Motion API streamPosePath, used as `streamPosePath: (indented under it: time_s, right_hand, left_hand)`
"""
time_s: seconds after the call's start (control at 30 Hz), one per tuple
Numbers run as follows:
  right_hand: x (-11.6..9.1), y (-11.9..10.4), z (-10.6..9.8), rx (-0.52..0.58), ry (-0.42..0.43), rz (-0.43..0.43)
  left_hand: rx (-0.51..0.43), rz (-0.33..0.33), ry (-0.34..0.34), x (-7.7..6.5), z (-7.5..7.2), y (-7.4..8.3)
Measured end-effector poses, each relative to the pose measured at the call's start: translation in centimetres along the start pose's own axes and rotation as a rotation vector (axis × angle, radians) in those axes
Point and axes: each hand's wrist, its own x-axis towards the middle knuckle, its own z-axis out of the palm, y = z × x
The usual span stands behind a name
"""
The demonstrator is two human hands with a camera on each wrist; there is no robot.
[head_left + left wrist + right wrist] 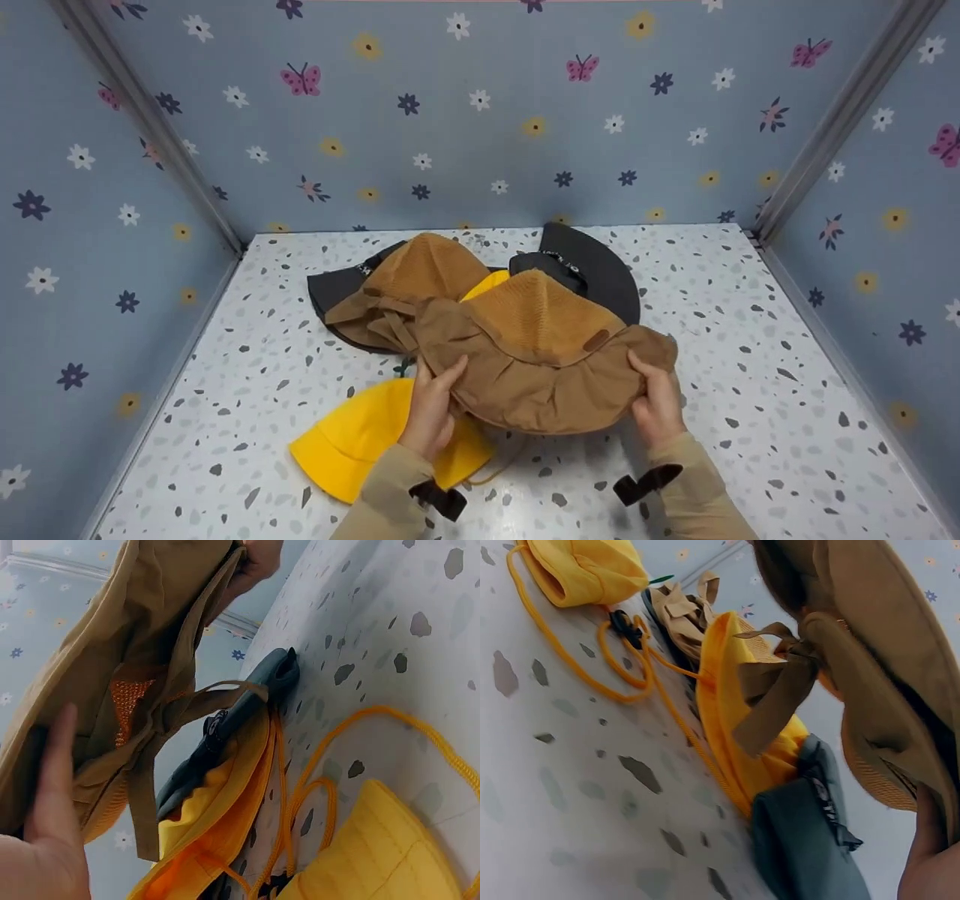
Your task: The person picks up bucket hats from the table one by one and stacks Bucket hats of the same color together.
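While left grip and right grip pinch its opposite edges, the brown hat lies directly between, long axis crosswise, neither hand nearer

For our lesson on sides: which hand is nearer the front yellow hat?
Left. The left hand is over the front yellow hat; the right hand is farther off, to its right.

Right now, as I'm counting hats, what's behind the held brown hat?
Behind the held hat, the head view shows another brown hat, a sliver of yellow hat and a dark hat. The held hat hides much of the yellow hat and part of the dark one.
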Motion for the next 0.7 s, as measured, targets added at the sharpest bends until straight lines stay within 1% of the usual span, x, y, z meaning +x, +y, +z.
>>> streamPosePath:
  time_s: [0.07,0.2,0.3,0.37,0.47,0.53,0.6,0.7]
  right_hand:
    - [-0.2,-0.5,-0.2,-0.006,0.005,-0.005]
    - [-0.5,-1.4,-0.7,-0.026,0.021,-0.011]
    - [-0.7,-2.1,-1.0,-0.031,0.040,-0.008]
    - [-0.8,-2.6,-1.3,-0.032,0.047,0.003]
    - [-1.0,-3.4,-1.8,-0.039,0.057,0.010]
    - [-1.2,-4.1,-2.3,-0.060,0.059,0.014]
    - [-1.4,-4.8,-2.8,-0.087,0.048,-0.002]
    - [-1.9,-5.9,-3.8,-0.103,0.010,-0.045]
  left_hand:
    - [0.093,-0.017,0.022,-0.1,-0.1,0.1]
    - [0.312,-0.040,0.091,0.0,-0.5,0.2]
    - [0.411,-0.064,0.117,0.2,-0.7,0.2]
    - [0.454,-0.081,0.124,0.2,-0.7,0.2]
    - [0.493,-0.101,0.130,0.3,-0.6,0.1]
    - [0.495,-0.088,0.114,0.2,-0.5,-0.1]
    - [0.465,-0.070,0.071,0.2,-0.4,-0.2]
    - [0.409,-0.046,-0.016,0.2,-0.2,-0.7]
